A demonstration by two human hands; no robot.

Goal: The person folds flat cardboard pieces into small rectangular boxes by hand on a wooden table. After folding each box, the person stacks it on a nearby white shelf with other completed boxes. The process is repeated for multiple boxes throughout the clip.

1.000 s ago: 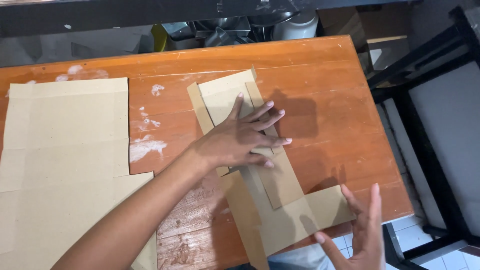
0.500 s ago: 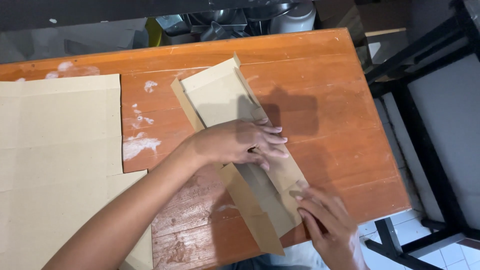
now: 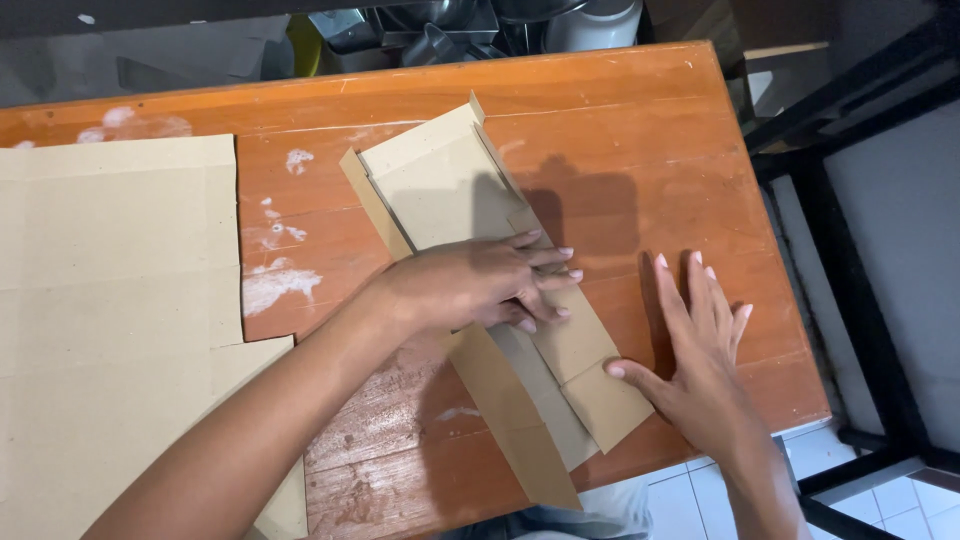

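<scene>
— Cardboard strip (image 3: pixel 470 190) under your palms: what is your grip doing?

— Your left hand (image 3: pixel 480 285) lies flat across the middle of the strip, fingers stretched out and close together, pressing down and closed around nothing. Your right hand (image 3: pixel 700 360) is flat too, fingers spread on the bare wood, with the thumb tip touching the near right edge of the strip. Neither hand has hold of anything.

— And where does the strip lie?

— It runs slantwise over the orange-brown wooden worktop (image 3: pixel 640 130), from the far middle down to the near edge, where its end reaches the worktop's rim. It is creased lengthwise, with narrow flaps along both long sides; the far flap stands up a little.

— What else is around you?

— A large flat cardboard sheet (image 3: pixel 110 300) covers the left part of the worktop, well apart from the strip. White smears (image 3: pixel 275 285) mark the wood between them. A black metal frame (image 3: pixel 850 300) stands to your right, over pale floor tiles.
</scene>
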